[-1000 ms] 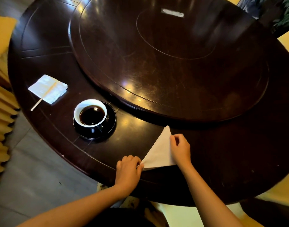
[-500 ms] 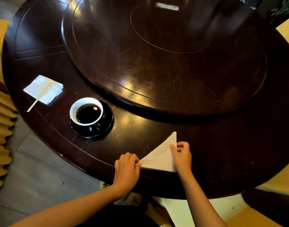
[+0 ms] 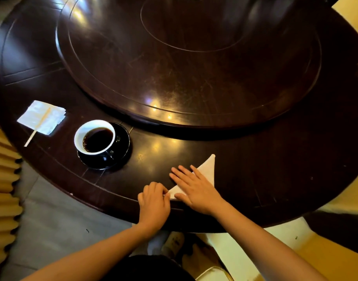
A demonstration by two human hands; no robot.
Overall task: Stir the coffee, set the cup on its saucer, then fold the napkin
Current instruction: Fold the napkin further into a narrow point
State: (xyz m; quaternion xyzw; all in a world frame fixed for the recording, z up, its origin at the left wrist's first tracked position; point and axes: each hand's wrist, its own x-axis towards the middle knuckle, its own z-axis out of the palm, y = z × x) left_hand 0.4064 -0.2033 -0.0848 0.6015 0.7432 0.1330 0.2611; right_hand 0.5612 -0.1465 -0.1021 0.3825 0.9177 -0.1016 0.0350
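Observation:
A white napkin [image 3: 208,170], folded into a triangle, lies near the table's front edge. My right hand [image 3: 194,187] rests flat on it, fingers spread, covering its lower half. My left hand [image 3: 153,201] pinches the napkin's left corner between curled fingers. A white cup [image 3: 94,139] with black coffee stands on a black saucer [image 3: 123,147] to the left. Further left a wooden stirrer [image 3: 38,126] lies across a small white paper square [image 3: 42,117].
The dark round table [image 3: 275,169] carries a large raised turntable [image 3: 190,57] in its middle. Pleated yellow chair covers [image 3: 3,179] stand at the left. Below the table edge are grey floor and my feet.
My right hand has let go of the napkin's right edge and now lies flat on top of it. The left hand keeps its pinch on the left corner. The camera has tilted down.

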